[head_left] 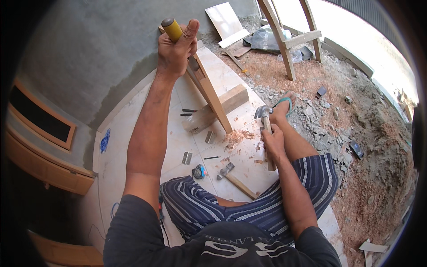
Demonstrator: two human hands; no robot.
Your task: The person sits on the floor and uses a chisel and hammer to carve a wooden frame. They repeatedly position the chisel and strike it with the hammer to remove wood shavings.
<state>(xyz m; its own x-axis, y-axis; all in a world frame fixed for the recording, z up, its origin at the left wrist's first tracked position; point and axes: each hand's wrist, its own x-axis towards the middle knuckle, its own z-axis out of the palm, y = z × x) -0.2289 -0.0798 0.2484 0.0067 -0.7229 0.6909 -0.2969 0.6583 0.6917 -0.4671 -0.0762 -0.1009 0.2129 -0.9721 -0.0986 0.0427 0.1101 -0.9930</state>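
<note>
My left hand point(175, 55) is raised and wrapped around the yellow handle point(172, 29) of what looks like a chisel, thumb up along it. Its blade is mostly hidden behind the hand, near a notch in a long orange-brown wooden bar point(212, 99). That bar lies slantwise across a thick wooden block point(233, 99), one end down on the tiles. In my right hand point(273, 140) is a claw hammer point(263, 112), gripped partway along its wooden handle, head up, right of the bar and apart from the chisel. Wood shavings point(238, 137) lie around the bar's lower end.
Between my legs lie a second hammer point(240, 186), a small blue-and-black tool point(199, 171), a pencil point(212, 157) and metal hinges point(187, 158). Rubble point(318, 118) covers the ground to the right. A wooden trestle point(302, 39) stands beyond; a grey wall point(102, 49) rises at left.
</note>
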